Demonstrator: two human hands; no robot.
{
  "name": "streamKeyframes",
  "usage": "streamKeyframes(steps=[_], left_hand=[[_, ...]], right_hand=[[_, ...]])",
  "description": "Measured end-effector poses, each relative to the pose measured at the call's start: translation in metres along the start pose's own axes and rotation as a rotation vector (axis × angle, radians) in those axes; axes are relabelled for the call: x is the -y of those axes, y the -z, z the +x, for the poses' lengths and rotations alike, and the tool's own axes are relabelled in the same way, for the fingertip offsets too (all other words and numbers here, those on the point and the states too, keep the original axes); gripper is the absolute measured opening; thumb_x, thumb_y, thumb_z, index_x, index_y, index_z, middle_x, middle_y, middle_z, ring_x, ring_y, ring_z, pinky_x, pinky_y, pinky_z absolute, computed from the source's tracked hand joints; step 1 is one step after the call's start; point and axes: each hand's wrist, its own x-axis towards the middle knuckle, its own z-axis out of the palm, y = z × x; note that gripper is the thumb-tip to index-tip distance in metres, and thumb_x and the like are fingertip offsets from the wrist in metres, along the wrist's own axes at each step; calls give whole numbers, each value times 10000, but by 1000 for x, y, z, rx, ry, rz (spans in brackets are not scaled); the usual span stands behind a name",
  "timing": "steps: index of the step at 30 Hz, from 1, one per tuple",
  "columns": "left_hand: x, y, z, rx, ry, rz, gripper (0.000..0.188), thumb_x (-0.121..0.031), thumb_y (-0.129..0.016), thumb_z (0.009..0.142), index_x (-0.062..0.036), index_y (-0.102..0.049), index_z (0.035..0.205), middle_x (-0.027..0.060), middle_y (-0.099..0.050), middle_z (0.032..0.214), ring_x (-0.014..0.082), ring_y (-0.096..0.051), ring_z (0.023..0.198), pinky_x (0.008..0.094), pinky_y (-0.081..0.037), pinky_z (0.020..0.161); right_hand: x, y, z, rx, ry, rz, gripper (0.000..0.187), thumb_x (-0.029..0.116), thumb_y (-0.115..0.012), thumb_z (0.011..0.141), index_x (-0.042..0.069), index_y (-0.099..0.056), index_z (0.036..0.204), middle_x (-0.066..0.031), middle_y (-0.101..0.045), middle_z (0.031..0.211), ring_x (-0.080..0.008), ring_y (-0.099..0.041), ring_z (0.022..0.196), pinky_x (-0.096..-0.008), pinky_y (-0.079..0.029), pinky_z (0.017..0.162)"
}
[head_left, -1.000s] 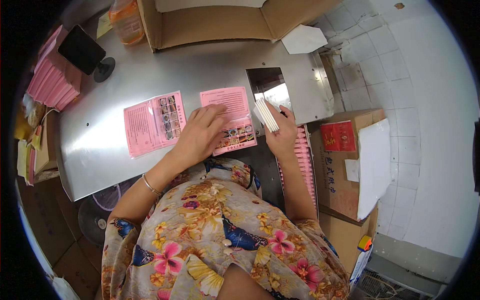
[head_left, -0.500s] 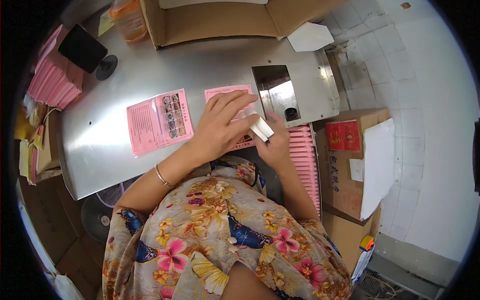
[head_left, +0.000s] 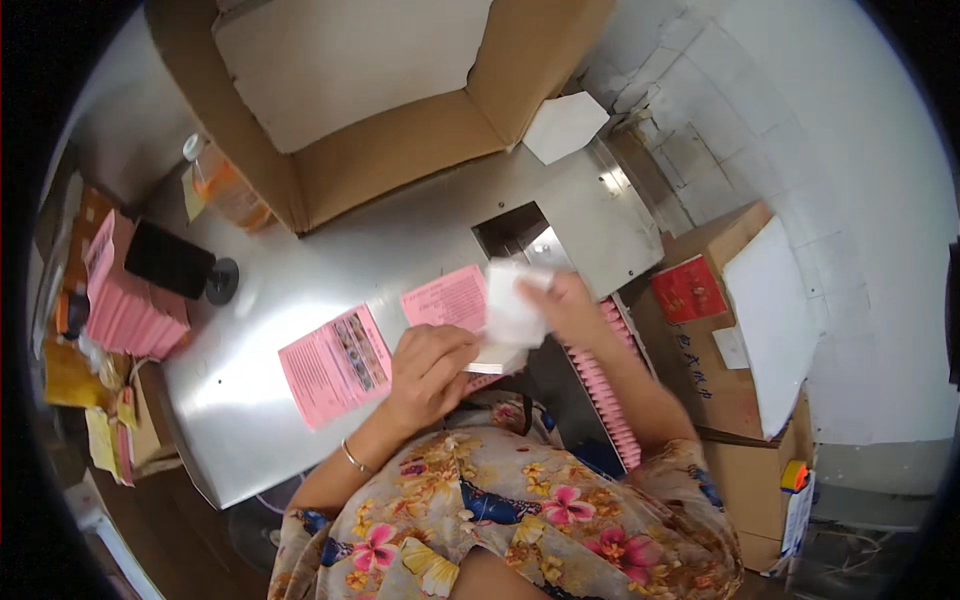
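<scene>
My left hand (head_left: 432,375) is closed on the near-left edge of a small stack of white paper napkins (head_left: 497,358), fingers bent over it. Pinched in my right hand (head_left: 572,312) is a white napkin (head_left: 514,302), raised beside and above the stack and blurred by motion. Whether it is one sheet or several I cannot tell. Beyond the hands lies a pink printed packet (head_left: 445,298), partly covered by the napkins. Another pink packet (head_left: 336,366) with small food pictures lies flat left of my left hand.
A large open cardboard box (head_left: 400,165) stands at the back of the metal table (head_left: 250,440). Left are stacked pink packets (head_left: 135,300), a black stand (head_left: 170,268) and an orange bottle (head_left: 232,190). A rectangular opening (head_left: 515,228) and a pink row (head_left: 605,390) are right; cartons (head_left: 690,350) stand beyond.
My right hand has moved right, away from the stack, with a white napkin. My left hand has lowered and gripped the stack's edge. The whole view has shifted and tilted.
</scene>
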Motion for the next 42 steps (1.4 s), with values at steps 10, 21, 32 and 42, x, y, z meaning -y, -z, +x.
streamKeyframes(steps=[10,21,32,42], left_hand=[[7,-24,-22,326,575,-502,209,-35,-638,898,-9,-628,1105,187,-679,1055,341,-677,925,401,-535,831],[11,-27,-25,257,828,-550,147,3,-515,1002,59,-515,1139,180,-688,1140,164,-700,906,274,-589,768],[3,-21,-28,76,922,-449,161,-37,-616,958,25,-613,1107,81,-683,802,94,-646,669,244,-512,574],[-4,-1,19,-88,129,-14,396,15,-851,704,-32,-605,1011,118,-656,874,281,-604,722,367,-474,645]], right_hand=[[33,170,203,-632,825,-1250,510,-2,-515,917,137,-558,1406,-117,-647,1309,-270,-600,1210,-430,-430,1063],[-3,178,225,-322,640,-1246,608,-59,-506,835,157,-555,1402,-61,-566,1437,-240,-509,1346,-469,-375,1119],[-2,143,107,-64,597,-1283,510,-24,-504,835,106,-620,1314,-107,-633,1333,-268,-568,1267,-428,-405,1066],[9,133,28,-522,718,-1203,690,-123,-406,773,96,-567,1407,-118,-579,1423,-255,-520,1346,-446,-334,1157]])
